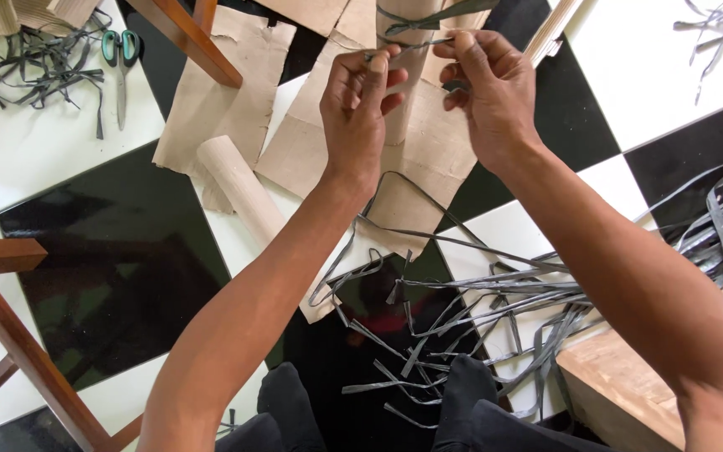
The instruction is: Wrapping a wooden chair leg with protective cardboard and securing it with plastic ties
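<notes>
Pinching a thin grey strip (403, 43) between thumb and fingertips, the left hand (360, 105) and the right hand (489, 88) are both closed on it, the strip stretched between them and trailing up past the right hand. Beneath them lie brown cardboard pieces (428, 142) and a cardboard tube (244, 188) on the black-and-white tiled floor (102, 251). Lower down, a loose pile of grey strips (462, 314) spreads near the person's dark-socked feet (470, 385). Green-handled scissors (120, 50) lie well apart, upper left.
</notes>
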